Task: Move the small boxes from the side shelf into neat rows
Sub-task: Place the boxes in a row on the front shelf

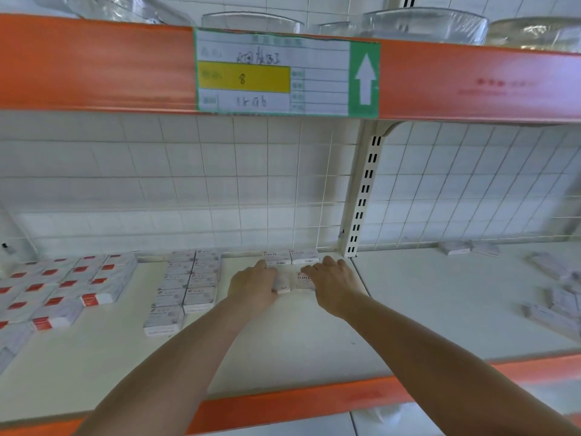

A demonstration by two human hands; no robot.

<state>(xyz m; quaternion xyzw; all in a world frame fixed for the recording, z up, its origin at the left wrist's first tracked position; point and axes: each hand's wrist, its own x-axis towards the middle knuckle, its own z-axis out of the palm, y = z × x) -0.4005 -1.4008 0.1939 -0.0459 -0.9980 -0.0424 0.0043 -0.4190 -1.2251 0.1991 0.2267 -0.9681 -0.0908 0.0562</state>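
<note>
Two small white staple boxes (294,282) lie side by side on the white shelf (283,341), just in front of another pair of staple boxes (290,257) at the back. My left hand (253,284) holds the left box from its left side. My right hand (333,283) holds the right box from its right side, fingers over its top. Two tidy columns of white boxes (187,286) stand to the left. On the side shelf to the right lie scattered small boxes (556,294).
Rows of red-striped white boxes (66,291) fill the far left of the shelf. A slotted upright post (363,196) divides the two shelf bays. An orange beam with a paper label (273,73) runs overhead; the orange front edge (283,404) is near me.
</note>
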